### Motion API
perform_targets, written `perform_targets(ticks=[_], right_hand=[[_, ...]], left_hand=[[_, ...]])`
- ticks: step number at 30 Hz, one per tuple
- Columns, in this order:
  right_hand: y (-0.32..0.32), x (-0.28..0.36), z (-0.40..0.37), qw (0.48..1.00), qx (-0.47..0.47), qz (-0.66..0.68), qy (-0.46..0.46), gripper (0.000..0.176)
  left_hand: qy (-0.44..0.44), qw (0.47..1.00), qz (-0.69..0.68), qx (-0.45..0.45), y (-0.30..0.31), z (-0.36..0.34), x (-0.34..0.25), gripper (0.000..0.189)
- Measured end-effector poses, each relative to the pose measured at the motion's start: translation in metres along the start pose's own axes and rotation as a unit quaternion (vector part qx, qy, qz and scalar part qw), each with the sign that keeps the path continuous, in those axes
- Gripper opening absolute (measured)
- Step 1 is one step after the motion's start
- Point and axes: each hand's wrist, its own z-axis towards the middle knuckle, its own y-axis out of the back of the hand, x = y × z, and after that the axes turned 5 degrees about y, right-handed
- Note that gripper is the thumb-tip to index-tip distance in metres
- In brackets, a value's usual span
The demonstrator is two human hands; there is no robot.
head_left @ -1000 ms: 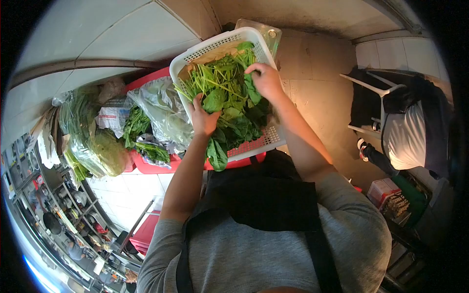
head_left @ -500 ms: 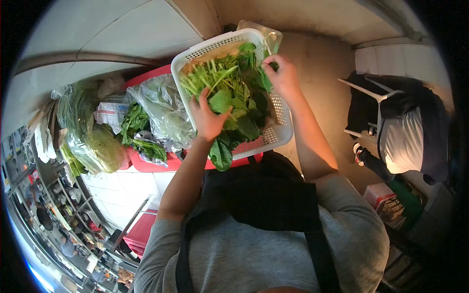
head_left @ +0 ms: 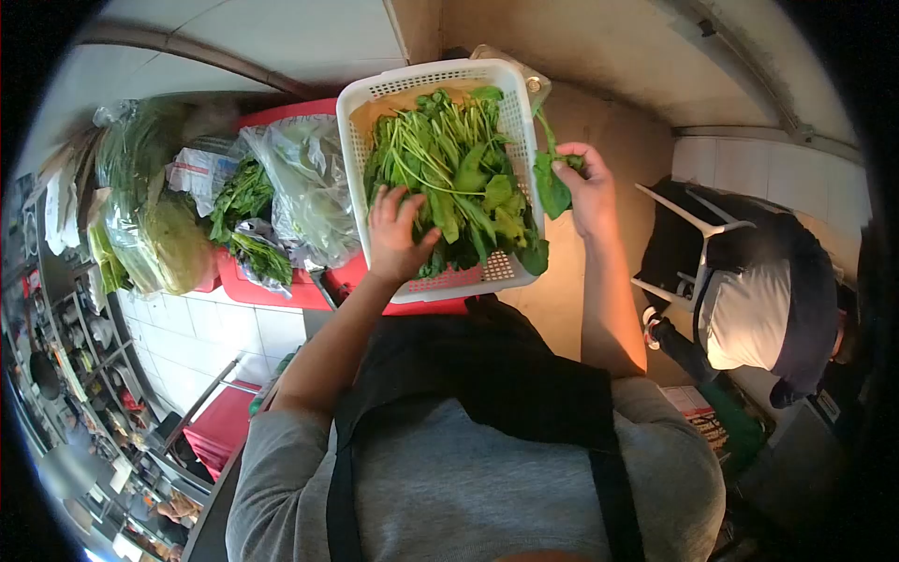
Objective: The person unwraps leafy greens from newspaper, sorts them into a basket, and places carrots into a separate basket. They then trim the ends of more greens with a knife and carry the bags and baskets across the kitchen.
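Note:
A white perforated plastic basket (head_left: 350,187) stands in front of me, full of leafy greens (head_left: 440,150) with thin green stems lying across the top. My left hand (head_left: 398,234) rests at the near left side of the pile, fingers bent and spread against the leaves, with nothing gripped in them. Just outside the basket's right rim, my right hand (head_left: 590,192) pinches a leafy green sprig (head_left: 551,183) between thumb and fingers. Its stem points up and its leaves hang beside the rim.
Left of the basket, a clear plastic bag (head_left: 304,192), bundled greens (head_left: 245,201) and a large bag of vegetables (head_left: 154,201) lie on a red surface (head_left: 351,276). To the right, a person (head_left: 758,309) is beside a white-framed chair (head_left: 702,229). Shelves crowd the far left.
My right hand has moved right and down from over the basket's edge, the sprig now outside the rim. The greens lie rearranged, stems toward the middle. My left hand remains at the pile's left.

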Motion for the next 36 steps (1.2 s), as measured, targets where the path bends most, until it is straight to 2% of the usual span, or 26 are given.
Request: perform_targets(ticks=[1, 2, 4, 7, 11, 12, 13, 15, 16, 19, 20, 21, 22, 23, 25, 27, 29, 31, 34, 36], right_hand=[[0.001, -0.003, -0.001, 0.998, 0.0, 0.068, -0.018, 0.025], [0.006, -0.003, -0.001, 0.986, 0.04, 0.126, -0.1, 0.039], [0.004, -0.003, -0.001, 0.967, 0.081, 0.204, -0.128, 0.043], [-0.001, -0.005, 0.002, 0.931, 0.128, 0.296, -0.172, 0.047], [-0.02, -0.029, 0.001, 0.887, 0.186, 0.347, -0.244, 0.045], [-0.03, -0.039, -0.001, 0.874, 0.208, 0.355, -0.259, 0.044], [-0.042, -0.053, -0.001, 0.887, 0.191, 0.328, -0.264, 0.045], [-0.066, -0.08, -0.001, 0.91, 0.157, 0.27, -0.271, 0.046], [-0.074, -0.087, -0.002, 0.978, 0.076, 0.091, -0.174, 0.043], [-0.066, -0.1, 0.008, 0.988, -0.045, 0.079, -0.125, 0.039], [-0.063, -0.105, 0.008, 0.993, -0.053, 0.066, -0.086, 0.039], [-0.063, -0.099, 0.004, 0.989, -0.056, 0.097, -0.095, 0.039], [-0.064, -0.087, -0.003, 0.985, -0.059, 0.127, -0.104, 0.04], [-0.066, -0.08, -0.005, 0.979, -0.06, 0.157, -0.112, 0.04], [-0.06, -0.103, -0.002, 0.991, -0.082, 0.089, -0.058, 0.041], [-0.06, -0.104, -0.007, 0.995, -0.095, 0.025, -0.003, 0.041], [-0.067, -0.073, -0.016, 0.993, -0.064, -0.075, 0.067, 0.039], [-0.077, -0.049, -0.02, 0.979, -0.03, -0.131, 0.153, 0.038], [-0.092, -0.038, -0.022, 0.969, 0.028, -0.215, 0.121, 0.038], [-0.091, -0.057, -0.013, 0.96, 0.041, -0.257, 0.103, 0.039]], left_hand=[[-0.001, 0.998, 0.034, 0.046, -0.006, 0.002, -0.009, 0.073], [-0.003, 0.994, 0.067, 0.091, -0.016, 0.007, -0.024, 0.073], [0.0, 0.977, 0.12, 0.177, -0.03, 0.022, -0.05, 0.074], [-0.011, 0.964, 0.153, 0.218, -0.037, 0.036, -0.066, 0.075], [-0.039, 0.974, 0.151, 0.164, -0.015, 0.023, -0.052, 0.071], [-0.05, 0.982, 0.159, 0.089, -0.013, 0.014, -0.041, 0.069], [-0.037, 0.985, 0.155, 0.067, -0.007, 0.008, -0.031, 0.069], [0.022, 0.984, 0.158, 0.081, -0.001, -0.003, -0.004, 0.072], [0.029, 0.991, 0.126, 0.048, 0.003, -0.008, 0.004, 0.076], [0.06, 0.996, 0.016, -0.068, 0.008, -0.014, 0.01, 0.088], [0.084, 0.989, -0.027, -0.115, 0.0, -0.013, 0.002, 0.093], [0.107, 0.978, -0.07, -0.163, -0.007, -0.01, -0.007, 0.097], [0.185, 0.946, -0.194, -0.18, -0.021, -0.006, -0.012, 0.107], [0.211, 0.942, -0.212, -0.15, -0.033, -0.001, -0.014, 0.105], [0.262, 0.928, -0.251, -0.089, -0.045, 0.011, -0.031, 0.103], [0.236, 0.965, -0.099, 0.063, -0.052, 0.023, -0.06, 0.096], [0.159, 0.981, 0.005, 0.109, -0.043, 0.022, -0.093, 0.086], [0.121, 0.989, 0.004, 0.087, -0.06, 0.016, -0.095, 0.077], [0.098, 0.989, -0.037, 0.106, -0.061, 0.008, -0.084, 0.073], [0.104, 0.993, -0.06, -0.005, -0.025, 0.004, -0.072, 0.075]])
